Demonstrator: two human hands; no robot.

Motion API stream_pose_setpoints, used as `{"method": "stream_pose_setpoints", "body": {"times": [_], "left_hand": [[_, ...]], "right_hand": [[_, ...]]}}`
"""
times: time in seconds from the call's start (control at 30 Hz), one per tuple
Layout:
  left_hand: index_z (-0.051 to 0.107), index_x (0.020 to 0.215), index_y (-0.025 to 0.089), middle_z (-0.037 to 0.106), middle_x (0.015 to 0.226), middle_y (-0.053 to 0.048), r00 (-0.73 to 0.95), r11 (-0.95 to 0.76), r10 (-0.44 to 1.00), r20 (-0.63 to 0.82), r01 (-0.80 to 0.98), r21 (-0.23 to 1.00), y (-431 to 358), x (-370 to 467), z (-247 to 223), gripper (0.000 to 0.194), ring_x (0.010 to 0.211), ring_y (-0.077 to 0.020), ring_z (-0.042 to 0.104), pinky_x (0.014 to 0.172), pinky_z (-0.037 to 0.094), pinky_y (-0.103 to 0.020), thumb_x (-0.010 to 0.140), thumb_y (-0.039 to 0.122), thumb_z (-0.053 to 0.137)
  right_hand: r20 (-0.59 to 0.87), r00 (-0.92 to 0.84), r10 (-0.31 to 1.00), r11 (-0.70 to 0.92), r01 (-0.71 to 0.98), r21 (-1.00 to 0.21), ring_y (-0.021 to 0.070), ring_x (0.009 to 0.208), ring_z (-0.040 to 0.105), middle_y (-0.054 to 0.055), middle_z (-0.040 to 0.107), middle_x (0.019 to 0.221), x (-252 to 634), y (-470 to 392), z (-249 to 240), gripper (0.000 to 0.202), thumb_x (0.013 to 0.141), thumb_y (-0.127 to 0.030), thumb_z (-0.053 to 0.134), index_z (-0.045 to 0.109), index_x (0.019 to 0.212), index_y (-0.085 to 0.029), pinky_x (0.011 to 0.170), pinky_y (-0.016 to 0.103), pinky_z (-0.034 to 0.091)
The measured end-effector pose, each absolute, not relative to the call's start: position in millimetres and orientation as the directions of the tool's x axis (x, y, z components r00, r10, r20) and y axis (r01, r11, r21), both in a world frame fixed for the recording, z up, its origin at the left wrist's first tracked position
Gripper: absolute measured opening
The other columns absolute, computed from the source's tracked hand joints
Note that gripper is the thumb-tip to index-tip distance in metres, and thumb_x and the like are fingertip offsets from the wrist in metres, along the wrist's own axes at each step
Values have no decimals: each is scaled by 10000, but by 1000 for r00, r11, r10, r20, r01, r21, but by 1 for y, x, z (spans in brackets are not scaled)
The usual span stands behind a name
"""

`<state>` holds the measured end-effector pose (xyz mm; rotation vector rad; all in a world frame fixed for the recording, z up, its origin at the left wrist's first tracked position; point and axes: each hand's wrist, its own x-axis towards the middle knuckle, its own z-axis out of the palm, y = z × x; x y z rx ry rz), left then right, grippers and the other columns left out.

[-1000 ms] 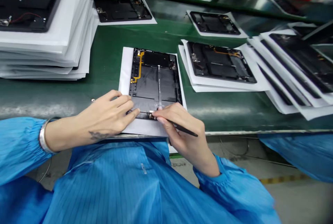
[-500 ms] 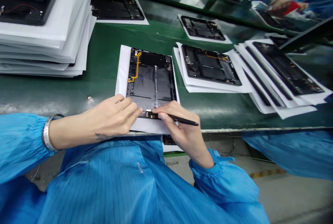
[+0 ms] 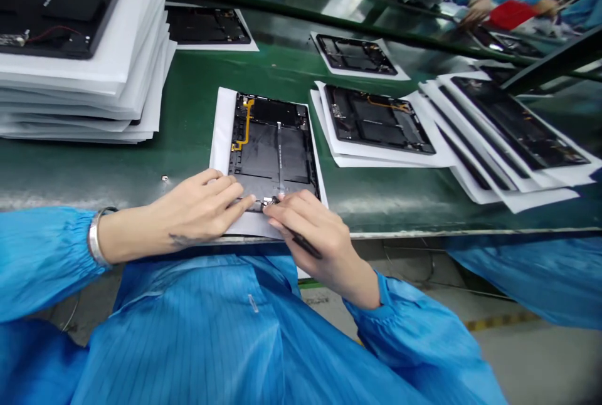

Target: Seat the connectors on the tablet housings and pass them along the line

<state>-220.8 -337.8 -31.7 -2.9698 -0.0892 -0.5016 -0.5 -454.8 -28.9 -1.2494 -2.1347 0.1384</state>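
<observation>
Squarely before the person, on the glossy green workbench [image 3: 188, 98], lies a tablet back shell [image 3: 261, 163], with a smooth white paper sheet [image 3: 221, 123] poking out from under it. It's flat, oblong and mostly matte black, ridged along the rim; a kinked amber flex cable [image 3: 247, 126] follows its left side, a thin printed strip [image 3: 279, 148] drops down its middle, and a small circuit board [image 3: 269, 202] glints at its near edge.

And over that near edge comes the right hand [image 3: 313, 229], thumb and fingers closed round a slim black tool [image 3: 306, 246] (the tip is hidden, mind you). Left hand [image 3: 202, 204] now: low across the shell's near-left corner, fingers loosely bent, tips close to the board; whether they pinch anything, I can't tell.

Left of the shell rises a thick, wavy-edged paper stack [image 3: 75, 94]. To its right, another open shell [image 3: 380, 120] on loose sheets, then a slanting, fanned pile [image 3: 517, 123] of shells and paper.
</observation>
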Motion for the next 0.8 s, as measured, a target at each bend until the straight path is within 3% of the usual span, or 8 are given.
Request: {"method": "stream_pose_setpoints", "body": {"times": [0.13,0.2,0.27,0.37,0.47,0.57,0.63,0.8], "left_hand": [[618,1338,205,545,1455,-117,830,-835,474,293,319,448,-305,-226,-30,462,1358,-289,513,1092,463,-482,918,106,453],[481,1481,225,366,1605,-102,681,-516,724,111,427,743,-290,-221,-21,594,1443,-304,419,1129,450,-479,892,149,505],[364,1550,244,251,1658,-91,573,-143,807,-141,421,896,-281,-210,-9,692,1449,-311,410,1072,513,-454,886,179,547],[340,1543,287,319,1623,-105,526,163,787,-321,326,931,-281,-191,1,718,1388,-315,483,953,587,-456,883,221,614],[423,1460,257,561,1421,-139,525,194,798,-297,242,951,-285,-176,-3,639,1202,-292,632,904,594,-469,871,300,667],[658,1129,110,722,1087,-143,573,63,797,-193,239,969,-280,-165,-4,332,989,-275,702,883,586,-423,839,271,667],[706,899,96,739,947,-112,586,-66,804,-103,260,963,-273,-163,6,162,938,-276,697,885,571,-394,803,219,666],[716,950,150,711,1025,-23,503,-382,841,200,289,878,-253,-198,71,174,1084,-250,623,1011,480,-319,801,168,628]], "right_hand": [[530,-83,844,460,621,-635,180,820,668,43,740,911,4,-452,-40,175,952,-113,569,694,1006,-223,751,351,552],[542,-63,838,467,595,-654,175,821,672,42,748,916,5,-452,-45,175,947,-109,576,700,1007,-217,760,351,547],[554,-86,828,494,581,-647,181,838,670,54,749,925,5,-453,-47,174,942,-105,581,704,1016,-204,777,358,544],[552,-72,831,493,557,-668,181,842,667,47,745,911,5,-454,-48,182,944,-112,579,712,1017,-213,773,347,541],[530,63,846,427,515,-743,163,810,666,25,735,871,6,-454,-47,177,962,-153,570,727,979,-235,715,297,534],[518,198,832,387,461,-798,150,783,660,17,724,863,4,-453,-47,182,979,-214,563,739,950,-253,673,264,521],[526,215,823,404,429,-808,152,789,653,14,712,860,1,-455,-45,190,988,-237,552,739,977,-270,687,264,517],[575,83,814,497,413,-763,208,1036,661,57,696,1048,4,-458,-29,245,1013,-322,499,719,924,-258,913,329,516]]}}
